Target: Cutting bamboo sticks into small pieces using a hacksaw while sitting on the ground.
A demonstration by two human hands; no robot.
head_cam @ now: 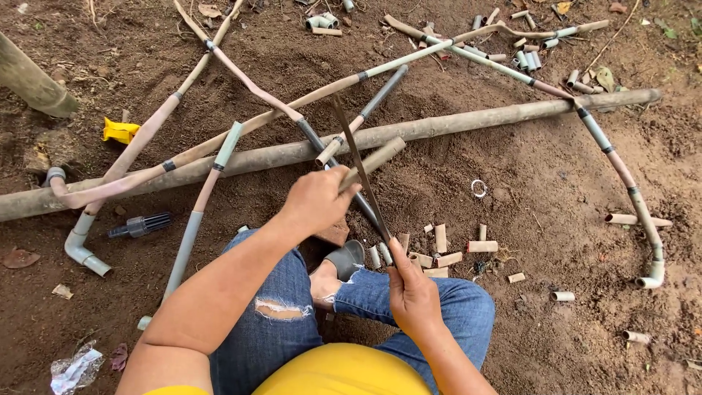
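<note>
pipe cutting on the dirt, partway through the pile

we're sitting on bare soil with the left hand point(316, 199) closed around a short muddy pipe point(363, 165), holding it up over our knees, while the right hand point(411, 292) pinches the lower end of a thin saw blade point(358, 164) that lies across that pipe. the blade sits on the pipe and we can't tell how deep the cut goes.

judging by the ground, a fair bit is done: about ten cut pipe stubs point(441, 251) lie just past our right knee, plus three more strays further right and another scatter up top we can't count cleanly. plenty looks left though, one long thick pipe point(468, 123) runs across the whole patch with several jointed thin pipes point(241, 74) crossed over it, all uncut.

other bits: one yellow scrap point(120, 131), one dark fitting point(139, 226), one small ring point(478, 189), one grey sandal point(345, 258).
</note>
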